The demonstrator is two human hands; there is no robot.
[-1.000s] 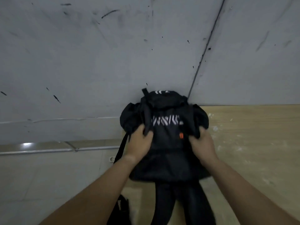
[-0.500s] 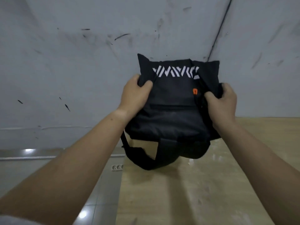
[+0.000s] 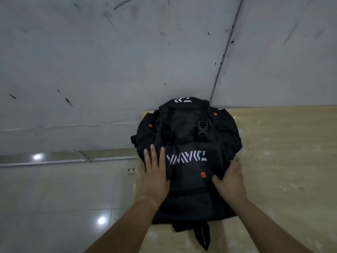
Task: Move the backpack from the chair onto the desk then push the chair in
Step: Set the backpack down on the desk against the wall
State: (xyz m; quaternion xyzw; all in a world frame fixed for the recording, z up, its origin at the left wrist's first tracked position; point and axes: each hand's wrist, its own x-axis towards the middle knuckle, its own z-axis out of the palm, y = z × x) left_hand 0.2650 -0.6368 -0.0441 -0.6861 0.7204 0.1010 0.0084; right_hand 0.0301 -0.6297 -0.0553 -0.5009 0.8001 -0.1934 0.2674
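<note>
A black backpack (image 3: 189,143) with white lettering and small orange tabs lies flat on the light wooden desk (image 3: 282,152), its top end against the grey wall. My left hand (image 3: 155,172) rests flat on the bag's left side with fingers stretched out and apart. My right hand (image 3: 230,181) curls around the fabric at the bag's right edge, thumb pressed on top. A strap end hangs off the bag's near side toward the desk's front. The chair is out of view.
The desk's left edge (image 3: 135,183) runs just beside my left hand, with glossy tiled floor (image 3: 63,198) below it. A white wall socket (image 3: 131,170) sits low on the grey wall (image 3: 109,61). Bare desk surface stretches to the right of the bag.
The backpack was held up in the air half a second ago; now it lies flat on the desk. My left hand has let go and spread out on top of it.
</note>
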